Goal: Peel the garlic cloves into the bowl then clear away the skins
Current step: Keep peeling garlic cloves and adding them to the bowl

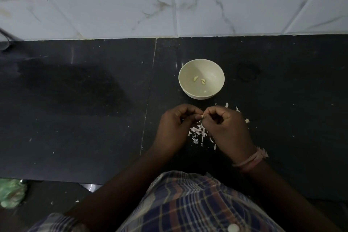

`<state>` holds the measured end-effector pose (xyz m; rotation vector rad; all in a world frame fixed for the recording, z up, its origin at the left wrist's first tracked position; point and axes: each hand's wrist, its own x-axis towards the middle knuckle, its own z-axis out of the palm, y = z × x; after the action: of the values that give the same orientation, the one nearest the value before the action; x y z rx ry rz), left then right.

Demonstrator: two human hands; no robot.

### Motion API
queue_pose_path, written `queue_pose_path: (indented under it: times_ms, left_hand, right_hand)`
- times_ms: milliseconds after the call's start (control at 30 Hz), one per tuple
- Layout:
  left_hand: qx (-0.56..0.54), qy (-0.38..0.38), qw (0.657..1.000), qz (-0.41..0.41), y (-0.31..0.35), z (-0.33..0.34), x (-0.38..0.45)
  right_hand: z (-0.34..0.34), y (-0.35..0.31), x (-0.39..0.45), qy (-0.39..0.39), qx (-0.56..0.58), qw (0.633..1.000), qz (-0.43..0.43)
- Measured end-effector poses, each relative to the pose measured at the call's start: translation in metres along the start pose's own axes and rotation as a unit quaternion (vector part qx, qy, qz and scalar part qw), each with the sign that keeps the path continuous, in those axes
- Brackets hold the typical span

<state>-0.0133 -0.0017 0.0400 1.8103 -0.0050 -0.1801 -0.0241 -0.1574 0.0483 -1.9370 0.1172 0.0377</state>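
Left hand (174, 120) and right hand (224, 120) fingertip to fingertip over the dark table (84, 118), fingers of both curled, pinching one small garlic clove (202, 116) between them; only a pale tip visible, rest hidden by fingers. Bowl (201, 79) just beyond the hands, holding a few peeled cloves (195, 78). Loose skins (196, 131) scattered under and between the hands, more just beyond the right hand. Judged: clove small, firm, likely slick once bare, so best held at the ends. Skins papery, nearly weightless, prone to scatter; better swept together by palm edge than picked singly. Peeling apparently mid-way; clearing not yet done.
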Motion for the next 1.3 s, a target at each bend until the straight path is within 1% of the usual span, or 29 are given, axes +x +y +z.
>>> queue_pose_path:
  times_ms: [67, 233, 333, 433, 600, 767, 833, 900, 967, 1000, 1033, 1100, 1133, 1167, 1200, 1300]
  left_hand:
    - [-0.003, -0.002, 1.0, 0.003, 0.0, 0.0, -0.001]
    - [-0.046, 0.008, 0.999, -0.026, 0.0, -0.003, 0.002]
    - [-0.04, 0.014, 0.999, -0.029, 0.001, -0.004, 0.003]
    - [-0.028, 0.021, 0.999, -0.028, 0.0, -0.004, 0.005]
    - [0.016, 0.013, 1.0, 0.001, -0.002, -0.007, 0.01]
    - [-0.046, -0.012, 0.999, -0.015, -0.011, -0.006, 0.015]
    - [-0.061, -0.011, 0.998, -0.022, -0.012, -0.003, 0.015]
    - [-0.066, -0.001, 0.998, -0.019, -0.014, 0.001, 0.015]
    - [-0.095, 0.006, 0.995, -0.033, -0.016, 0.005, 0.015]
    - [-0.14, 0.002, 0.989, -0.057, -0.016, 0.007, 0.015]
    - [-0.215, -0.008, 0.972, -0.09, -0.016, 0.009, 0.014]
    - [-0.378, -0.043, 0.912, -0.151, -0.015, 0.013, 0.011]
    - [-0.428, -0.051, 0.886, -0.171, -0.016, 0.014, 0.01]
    - [-0.454, -0.055, 0.869, -0.189, -0.017, 0.014, 0.009]
    - [-0.462, -0.059, 0.862, -0.202, -0.018, 0.014, 0.008]
    - [-0.465, -0.05, 0.853, -0.232, -0.018, 0.012, 0.005]
  right_hand:
    - [0.0, -0.002, 0.0, -0.003, 0.007, 1.0, 0.01]
    - [0.001, -0.005, 0.004, -0.014, 0.086, 0.995, 0.052]
    - [-0.002, -0.003, 0.004, -0.025, 0.116, 0.991, 0.065]
    - [-0.002, -0.002, 0.004, -0.034, 0.116, 0.991, 0.062]
    - [-0.003, -0.004, 0.009, -0.039, 0.093, 0.993, 0.064]
    - [0.004, -0.003, 0.014, -0.063, 0.192, 0.972, 0.117]
    - [0.006, -0.003, 0.015, -0.055, 0.184, 0.972, 0.136]
    - [0.008, -0.002, 0.015, -0.039, 0.141, 0.979, 0.144]
    - [0.012, 0.0, 0.016, -0.026, 0.144, 0.977, 0.157]
    - [0.013, 0.0, 0.016, -0.02, 0.171, 0.971, 0.166]
    - [0.015, 0.0, 0.016, -0.01, 0.195, 0.965, 0.174]
    - [0.016, -0.002, 0.013, 0.013, 0.216, 0.962, 0.164]
    - [0.015, -0.003, 0.012, 0.025, 0.216, 0.965, 0.149]
    - [0.015, -0.004, 0.009, 0.035, 0.209, 0.968, 0.133]
    - [0.014, -0.005, 0.008, 0.046, 0.198, 0.971, 0.122]
    - [0.013, -0.007, 0.003, 0.075, 0.146, 0.982, 0.094]
